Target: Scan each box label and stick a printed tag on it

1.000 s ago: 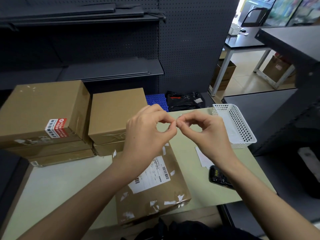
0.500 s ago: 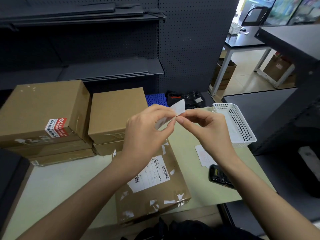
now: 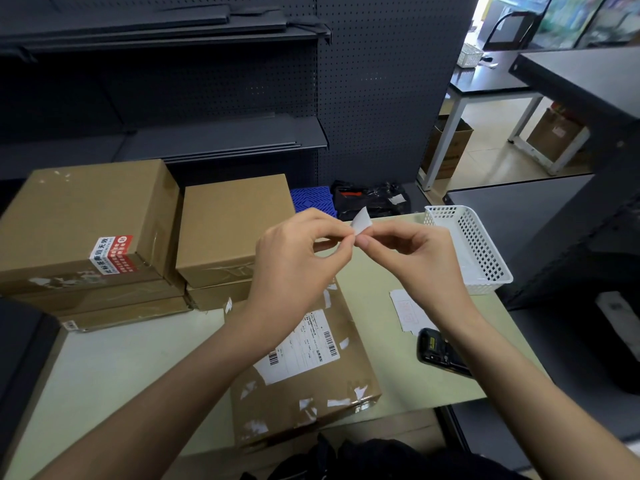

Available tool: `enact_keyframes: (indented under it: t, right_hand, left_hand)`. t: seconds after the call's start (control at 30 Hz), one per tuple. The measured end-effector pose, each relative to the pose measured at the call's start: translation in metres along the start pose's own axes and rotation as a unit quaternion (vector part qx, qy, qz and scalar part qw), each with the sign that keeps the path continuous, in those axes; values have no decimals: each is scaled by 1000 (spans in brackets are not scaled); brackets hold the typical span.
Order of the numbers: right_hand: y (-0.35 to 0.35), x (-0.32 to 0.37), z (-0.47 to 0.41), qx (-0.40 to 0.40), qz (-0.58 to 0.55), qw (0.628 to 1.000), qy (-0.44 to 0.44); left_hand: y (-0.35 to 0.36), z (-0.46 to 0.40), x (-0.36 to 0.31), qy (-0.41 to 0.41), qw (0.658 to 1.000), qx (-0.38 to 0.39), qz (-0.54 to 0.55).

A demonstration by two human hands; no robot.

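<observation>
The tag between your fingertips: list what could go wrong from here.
1. The small white tag is pinched at one end by both the left hand and the right hand; its free end curls, so it may fold onto itself.
2. The box below already carries a shipping label; a careless placement could cover its barcodes.

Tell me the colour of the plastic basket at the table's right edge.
White, with a perforated lattice wall: the plastic basket, clearest in the head view.
</observation>
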State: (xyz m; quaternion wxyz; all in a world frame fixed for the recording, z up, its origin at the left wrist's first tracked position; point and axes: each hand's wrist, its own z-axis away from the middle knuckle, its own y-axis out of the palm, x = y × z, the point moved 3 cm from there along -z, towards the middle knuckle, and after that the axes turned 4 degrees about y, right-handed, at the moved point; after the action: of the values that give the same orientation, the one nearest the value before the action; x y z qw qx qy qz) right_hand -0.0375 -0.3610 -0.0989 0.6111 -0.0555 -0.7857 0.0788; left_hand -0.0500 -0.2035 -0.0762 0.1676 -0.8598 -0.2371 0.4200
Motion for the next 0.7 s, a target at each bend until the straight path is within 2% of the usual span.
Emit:
enact_keyframes:
  t: [0.23,0.47,0.7]
  right_hand:
    - [3,-1,1,9,-1,1000,2]
    - [3,0,0,-8,19,1000,-1]
    - [2,3,0,-11,28,1000,-7]
  left_hand:
    - [-1,-2,2,-4,1000,-3,-5]
    - [1,-5,6,-70,996,22,42]
    - [7,0,6,-59,997,28,46]
